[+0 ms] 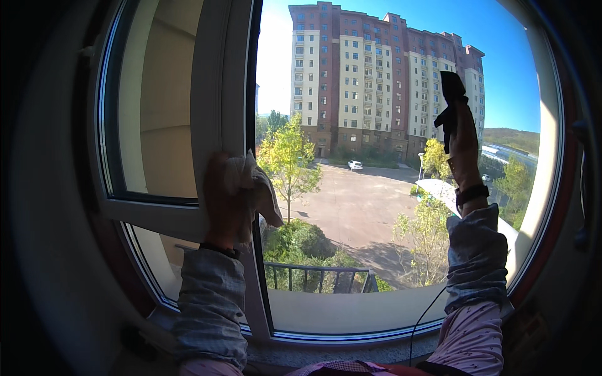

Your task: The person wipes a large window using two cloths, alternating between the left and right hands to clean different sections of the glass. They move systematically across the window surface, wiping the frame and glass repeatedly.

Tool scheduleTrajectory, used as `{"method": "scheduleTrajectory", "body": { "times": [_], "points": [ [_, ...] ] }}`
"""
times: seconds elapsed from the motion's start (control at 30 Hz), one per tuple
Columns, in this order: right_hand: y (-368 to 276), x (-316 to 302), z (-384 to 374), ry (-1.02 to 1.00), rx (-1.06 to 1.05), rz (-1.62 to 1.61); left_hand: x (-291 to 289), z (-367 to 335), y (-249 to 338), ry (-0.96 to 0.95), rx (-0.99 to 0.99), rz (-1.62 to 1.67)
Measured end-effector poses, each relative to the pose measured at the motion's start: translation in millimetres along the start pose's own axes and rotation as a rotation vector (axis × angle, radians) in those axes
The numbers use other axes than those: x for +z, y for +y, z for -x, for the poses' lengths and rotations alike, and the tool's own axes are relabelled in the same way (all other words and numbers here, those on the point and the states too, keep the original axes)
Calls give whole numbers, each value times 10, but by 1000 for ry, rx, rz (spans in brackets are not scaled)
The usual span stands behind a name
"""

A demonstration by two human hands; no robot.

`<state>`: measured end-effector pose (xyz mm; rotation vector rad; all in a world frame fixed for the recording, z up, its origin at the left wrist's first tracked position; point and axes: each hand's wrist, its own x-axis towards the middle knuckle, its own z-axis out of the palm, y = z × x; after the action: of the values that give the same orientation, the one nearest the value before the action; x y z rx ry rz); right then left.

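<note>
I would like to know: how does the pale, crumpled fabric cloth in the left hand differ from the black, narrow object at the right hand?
Colour: the pale, crumpled fabric cloth is whitish; the black, narrow object is far darker. Shape: the cloth hangs in soft folds; the object has a stiff-looking outline, its kind unclear. Pose: the cloth droops from the left hand; the object points upward above the right hand. Both are at a hand.

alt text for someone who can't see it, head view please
A person's left hand holds a pale cloth at a window frame; the right hand is raised, with something black, unclear what, at it. Outside stand a tall building and trees.
</note>
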<state>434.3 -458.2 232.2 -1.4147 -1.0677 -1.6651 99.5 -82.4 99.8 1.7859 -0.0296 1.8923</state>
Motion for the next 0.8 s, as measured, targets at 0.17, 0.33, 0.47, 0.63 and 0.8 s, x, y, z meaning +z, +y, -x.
{"method": "scheduleTrajectory", "body": {
  "times": [0.17,0.33,0.47,0.63,0.8],
  "points": [
    [186,294,-939,27,71,-14,20,52,90,52,-13,58],
    [-658,851,-1406,20,-197,-17,-38,7,247,-5,26,-71],
    [-1513,1351,-1284,116,-555,23,-108,6,264,-90,67,-192],
    [-2399,1301,-538,-124,-573,-155,-91,14,173,-27,191,-366],
    [-2409,1054,-445,-302,-693,-83,-101,4,167,61,354,-453]
  ]
}}
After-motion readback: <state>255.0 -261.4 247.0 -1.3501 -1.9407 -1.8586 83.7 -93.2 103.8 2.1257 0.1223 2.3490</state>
